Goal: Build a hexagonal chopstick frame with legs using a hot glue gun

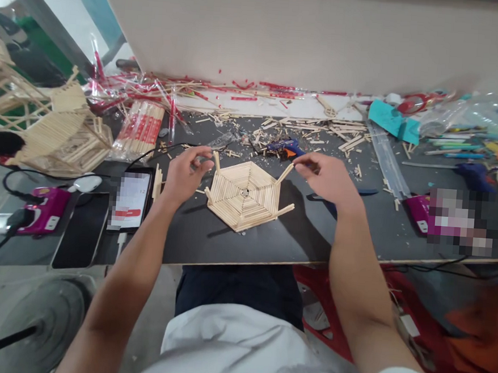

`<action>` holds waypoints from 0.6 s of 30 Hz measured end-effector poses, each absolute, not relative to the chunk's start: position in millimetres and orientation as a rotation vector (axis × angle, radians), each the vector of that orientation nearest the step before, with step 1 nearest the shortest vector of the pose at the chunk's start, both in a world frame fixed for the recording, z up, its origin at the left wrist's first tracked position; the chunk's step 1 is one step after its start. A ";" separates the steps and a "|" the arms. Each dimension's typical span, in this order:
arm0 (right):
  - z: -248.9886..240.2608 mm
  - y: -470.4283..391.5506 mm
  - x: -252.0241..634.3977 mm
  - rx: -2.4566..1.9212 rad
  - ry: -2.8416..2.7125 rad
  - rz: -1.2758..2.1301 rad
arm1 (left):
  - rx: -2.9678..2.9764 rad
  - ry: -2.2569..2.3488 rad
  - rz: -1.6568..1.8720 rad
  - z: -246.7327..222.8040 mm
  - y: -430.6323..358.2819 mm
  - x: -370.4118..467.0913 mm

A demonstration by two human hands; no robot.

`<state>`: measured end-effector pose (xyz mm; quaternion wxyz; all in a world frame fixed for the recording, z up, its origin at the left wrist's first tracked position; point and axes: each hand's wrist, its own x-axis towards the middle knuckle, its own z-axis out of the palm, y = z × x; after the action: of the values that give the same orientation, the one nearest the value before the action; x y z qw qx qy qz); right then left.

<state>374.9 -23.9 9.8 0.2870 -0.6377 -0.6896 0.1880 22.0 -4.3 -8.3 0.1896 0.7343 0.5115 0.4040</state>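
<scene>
A flat hexagonal panel of wooden sticks [245, 195] lies on the dark tabletop [236, 242] in front of me, with a few sticks rising from its corners. My left hand [187, 173] hovers at its left edge with fingers curled and apart, close to an upright stick [216, 161] and holding nothing I can see. My right hand [327, 178] is at the right edge, its fingertips pinched at the top of a slanted stick [285, 174]. A blue glue gun [286, 148] lies just behind the panel.
Loose sticks and red wrappers litter the back of the table. Stick-built structures [60, 133] and packs of sticks [140, 128] stand at left. A lit phone [129, 201], a dark phone [81, 229] and a purple device [45, 209] lie left; pens and bottles right.
</scene>
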 end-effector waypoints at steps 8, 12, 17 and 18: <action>-19.2 -20.9 367.3 -1.592 -1.691 0.265 | 2.433 1.362 1.454 -16.7 -13.5 27.5; -23.5 -21.7 374.7 -1.575 -1.678 0.237 | 2.487 1.455 1.362 -13.4 -15.2 27.9; -22.3 -21.2 376.0 -1.563 -1.671 0.229 | 2.509 1.482 1.302 -13.4 -15.8 27.2; -22.4 -21.3 375.8 -1.562 -1.670 0.231 | 2.512 1.480 1.296 -13.5 -15.8 26.9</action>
<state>375.8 -21.3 -22.4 0.4093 -0.6203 -0.6628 0.0918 26.9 -15.8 -13.5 -0.0246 0.7871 0.4637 0.4059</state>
